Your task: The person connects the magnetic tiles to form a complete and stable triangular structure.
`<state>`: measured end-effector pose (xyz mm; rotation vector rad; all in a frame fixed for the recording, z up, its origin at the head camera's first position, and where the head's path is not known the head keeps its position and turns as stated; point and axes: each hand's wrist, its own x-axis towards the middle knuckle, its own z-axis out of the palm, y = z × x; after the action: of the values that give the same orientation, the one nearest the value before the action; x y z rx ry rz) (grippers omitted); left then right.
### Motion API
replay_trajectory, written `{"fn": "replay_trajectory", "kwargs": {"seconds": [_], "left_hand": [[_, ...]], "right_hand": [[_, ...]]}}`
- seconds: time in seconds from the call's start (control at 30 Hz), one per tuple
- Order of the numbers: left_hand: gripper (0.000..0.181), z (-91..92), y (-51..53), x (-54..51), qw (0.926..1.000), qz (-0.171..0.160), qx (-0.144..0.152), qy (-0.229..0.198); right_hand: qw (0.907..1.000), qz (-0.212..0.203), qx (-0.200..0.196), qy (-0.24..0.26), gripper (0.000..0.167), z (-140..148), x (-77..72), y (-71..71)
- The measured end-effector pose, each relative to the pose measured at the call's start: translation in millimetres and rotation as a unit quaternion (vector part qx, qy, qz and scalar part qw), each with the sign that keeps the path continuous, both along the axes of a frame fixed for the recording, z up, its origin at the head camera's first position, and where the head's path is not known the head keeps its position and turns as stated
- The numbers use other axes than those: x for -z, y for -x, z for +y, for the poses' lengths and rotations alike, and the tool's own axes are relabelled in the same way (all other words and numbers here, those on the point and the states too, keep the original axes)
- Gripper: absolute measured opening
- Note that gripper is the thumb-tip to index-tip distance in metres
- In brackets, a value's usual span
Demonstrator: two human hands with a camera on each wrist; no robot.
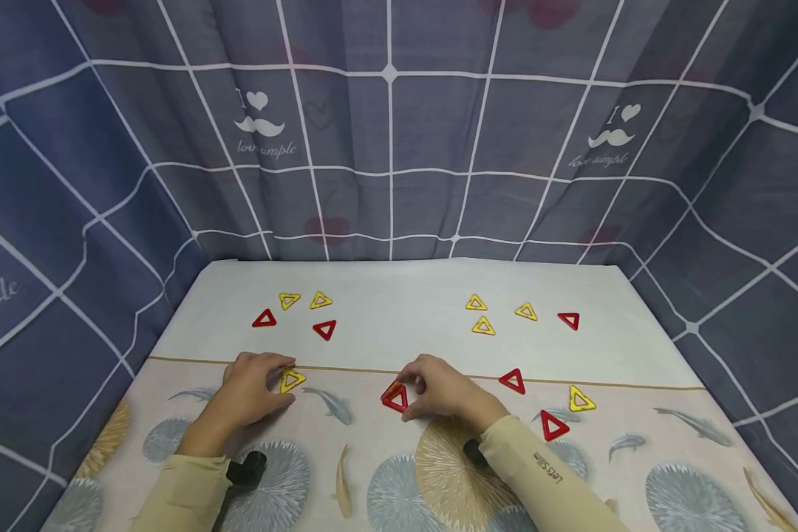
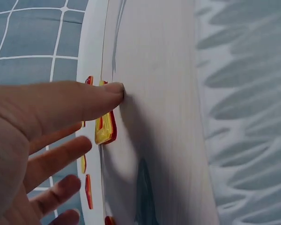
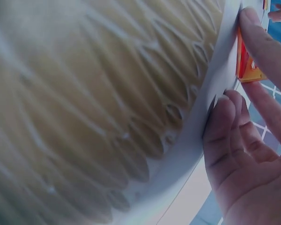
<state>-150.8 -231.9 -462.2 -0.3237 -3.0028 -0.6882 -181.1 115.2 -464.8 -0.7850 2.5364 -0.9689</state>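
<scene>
A yellow triangle with an open middle lies on the patterned cloth, between the spread thumb and forefinger of my left hand. From the left wrist, this yellow triangle shows a red lower edge; the thumb crosses in front of it and the other fingers stand apart. My right hand pinches a red triangle between thumb and forefinger, near the middle of the cloth. In the right wrist view, the held red triangle shows an orange side, partly hidden by the thumb.
On the white strip behind, yellow triangles and red triangles lie at left; more yellow triangles and a red triangle lie at right. Nearer on the right are red triangles and a yellow triangle. A checked curtain surrounds the table.
</scene>
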Motion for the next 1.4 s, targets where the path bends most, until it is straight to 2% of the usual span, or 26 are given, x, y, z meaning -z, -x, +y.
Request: {"fn": "replay_trajectory", "kwargs": {"seconds": [0.33, 0.5, 0.63, 0.73, 0.9, 1.0, 1.17, 1.3, 1.4], "left_hand": [[0.048, 0.3, -0.7, 0.2, 0.9998, -0.02, 0.008, -0.001], [0.045, 0.9, 0.5, 2.3, 0.9996, -0.018, 0.013, -0.015], [0.042, 4.2, 0.9, 3.3, 0.9985, -0.018, 0.023, -0.047], [0.043, 10.4, 0.2, 2.2, 0.9962, -0.036, 0.026, -0.075], [0.047, 23.9, -1.8, -1.3, 0.9931, -0.06, 0.023, -0.098], [0.043, 31.9, -2.5, -2.2, 0.9912, -0.061, 0.023, -0.115], [0.033, 45.7, -2.5, 1.8, 0.9869, -0.05, 0.044, -0.147], [0.032, 56.9, -2.3, 5.6, 0.9802, -0.051, 0.068, -0.179], [0.033, 64.0, -3.1, 8.3, 0.979, -0.051, 0.076, -0.182]], "right_hand": [[0.9995, 0.016, 0.021, -0.018, 0.05, -4.8, 5.4, -1.9], [0.9991, 0.031, 0.024, -0.015, 0.051, -6.5, 8.4, -1.8], [0.9988, 0.036, 0.032, -0.011, 0.05, -8.7, 8.2, -2.5], [0.9984, 0.041, 0.038, -0.011, 0.05, -10.3, 7.7, -3.6], [0.9977, 0.047, 0.046, -0.016, 0.049, -12.1, 8.5, -5.0], [0.9975, 0.048, 0.049, -0.017, 0.049, -12.9, 9.5, -5.4], [0.997, 0.058, 0.049, -0.017, 0.049, -13.1, 10.9, -5.4], [0.9969, 0.062, 0.046, -0.012, 0.047, -12.9, 11.5, -4.2], [0.9971, 0.06, 0.045, -0.012, 0.046, -12.4, 11.8, -3.3]]}}
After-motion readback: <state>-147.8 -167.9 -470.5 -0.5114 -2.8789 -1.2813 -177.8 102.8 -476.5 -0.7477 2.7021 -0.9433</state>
